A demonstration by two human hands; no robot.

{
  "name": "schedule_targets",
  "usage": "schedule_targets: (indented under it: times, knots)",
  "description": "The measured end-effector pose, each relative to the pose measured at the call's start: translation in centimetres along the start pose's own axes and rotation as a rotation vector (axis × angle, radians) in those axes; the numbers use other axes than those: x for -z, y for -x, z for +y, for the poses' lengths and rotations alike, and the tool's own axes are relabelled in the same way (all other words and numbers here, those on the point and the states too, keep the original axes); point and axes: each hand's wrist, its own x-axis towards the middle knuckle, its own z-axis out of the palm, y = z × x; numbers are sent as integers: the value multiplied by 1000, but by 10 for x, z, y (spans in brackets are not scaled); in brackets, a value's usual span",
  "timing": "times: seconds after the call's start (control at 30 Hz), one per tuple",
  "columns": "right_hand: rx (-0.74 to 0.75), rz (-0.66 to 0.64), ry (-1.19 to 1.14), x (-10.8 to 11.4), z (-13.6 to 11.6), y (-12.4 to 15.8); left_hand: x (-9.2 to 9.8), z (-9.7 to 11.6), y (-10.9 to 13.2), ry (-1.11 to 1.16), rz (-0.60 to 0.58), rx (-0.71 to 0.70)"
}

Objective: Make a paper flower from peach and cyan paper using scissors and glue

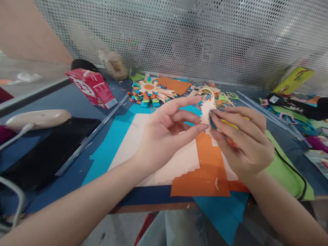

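My left hand (pixel 169 128) hovers over the paper sheets with its fingers stretched out and apart, the fingertips touching a small cream paper cut-out (pixel 206 111). My right hand (pixel 242 140) is closed around a yellow tool (pixel 230 123) with a blue-green tip, pressed against that cut-out. Below both hands lie an orange stepped paper sheet (pixel 205 171), a cream sheet (pixel 133 143) and a blue sheet (pixel 110 143).
A layered paper flower (pixel 150 90) and several paper scraps lie at the back by a perforated metal screen (pixel 205 34). A red carton (pixel 92 87), a black tablet (pixel 48 147) and a metal ruler (pixel 89 136) are on the left. Green paper (pixel 287 167) and scissors (pixel 289 118) lie right.
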Motion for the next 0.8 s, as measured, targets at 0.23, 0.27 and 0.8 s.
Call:
schedule_targets:
  times: [0.23,0.27,0.8]
  knots:
    - [-10,-55,-16,1,-2,2,-3,0,2,53,22,62]
    - [-19,-56,-40,0,-3,1,-3,0,2,58,39,65]
    - [-160,-43,-319,-2,-7,-5,-5,3,6,-14,36,-74]
